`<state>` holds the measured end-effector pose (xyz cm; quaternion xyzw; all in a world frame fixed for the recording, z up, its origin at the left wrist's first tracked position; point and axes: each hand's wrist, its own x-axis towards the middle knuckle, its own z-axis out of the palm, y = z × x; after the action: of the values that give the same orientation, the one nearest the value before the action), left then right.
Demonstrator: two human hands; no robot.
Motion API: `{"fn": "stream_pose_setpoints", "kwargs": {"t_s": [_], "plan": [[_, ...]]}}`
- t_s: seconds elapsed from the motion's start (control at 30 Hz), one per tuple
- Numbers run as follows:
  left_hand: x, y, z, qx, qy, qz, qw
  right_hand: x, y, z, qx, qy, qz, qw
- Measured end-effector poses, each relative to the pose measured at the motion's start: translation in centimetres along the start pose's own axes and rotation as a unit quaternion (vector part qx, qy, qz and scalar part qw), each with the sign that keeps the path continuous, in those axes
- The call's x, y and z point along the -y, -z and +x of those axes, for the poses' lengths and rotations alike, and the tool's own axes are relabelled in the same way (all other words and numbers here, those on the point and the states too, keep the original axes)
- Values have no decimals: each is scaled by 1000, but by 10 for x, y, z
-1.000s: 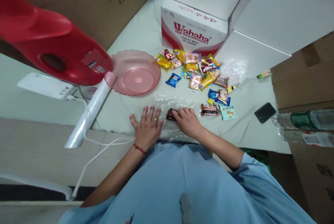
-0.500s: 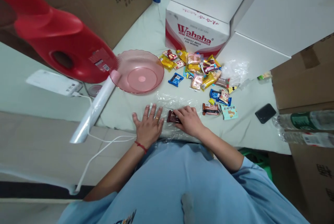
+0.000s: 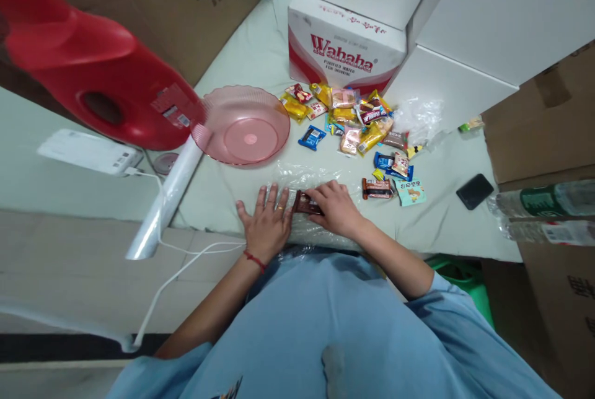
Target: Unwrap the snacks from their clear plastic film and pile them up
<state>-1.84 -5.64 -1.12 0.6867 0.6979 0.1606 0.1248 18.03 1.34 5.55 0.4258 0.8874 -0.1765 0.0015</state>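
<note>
My left hand point(image 3: 266, 222) lies flat with its fingers spread on a sheet of clear plastic film point(image 3: 316, 174). Just to its right is a dark brown wrapped snack bar point(image 3: 304, 202), resting on the film. My right hand point(image 3: 339, 208) has its fingers over the bar's right part and its thumb at the near side, gripping it; that end is hidden. The bar's left end almost touches my left fingers. Beyond my hands lie several wrapped snacks point(image 3: 344, 115) in a heap. A brown-wrapped bar point(image 3: 377, 188) and a pale green packet point(image 3: 411, 192) sit right of my right hand.
A pink ribbed plate point(image 3: 248, 154) stands at the back left, beside a large red bottle point(image 3: 134, 89) and a clear roll point(image 3: 160, 207). A white cable point(image 3: 186, 269) runs left of my arm. A Wahaha box point(image 3: 344, 46), phone point(image 3: 475, 191) and plastic bottles point(image 3: 548, 201) also stand around.
The snack bar has shifted slightly left with my right hand, closer to my left fingers. My left hand stays flat. The camera view has moved a little.
</note>
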Motion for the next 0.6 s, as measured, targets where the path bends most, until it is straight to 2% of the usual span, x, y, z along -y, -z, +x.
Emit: {"fn": "stream_pose_setpoints", "kwargs": {"t_s": [0.1,0.2,0.23,0.3,0.37,0.43,0.5,0.6], "plan": [[5,6,1,9,8,-23,1000,-1,-14,1,4,16,3,1000],[22,16,-4,-24,1,-47,999,-19,-14,-27,-66,53,58,995],[30,20,-7,-41,-25,-53,997,-26,-13,-41,-75,81,79,991],[48,27,-15,-43,-125,-61,989,-38,-13,-71,-51,149,106,982],[64,32,-22,11,-245,-65,967,-46,-20,-94,-7,196,97,976],[75,34,-27,82,-307,-54,947,-51,-31,-107,4,190,74,979],[80,34,-27,123,-308,-41,943,-53,-40,-110,-9,159,78,984],[78,33,-18,133,-278,-76,948,-55,-41,-104,-31,133,170,976]]}}
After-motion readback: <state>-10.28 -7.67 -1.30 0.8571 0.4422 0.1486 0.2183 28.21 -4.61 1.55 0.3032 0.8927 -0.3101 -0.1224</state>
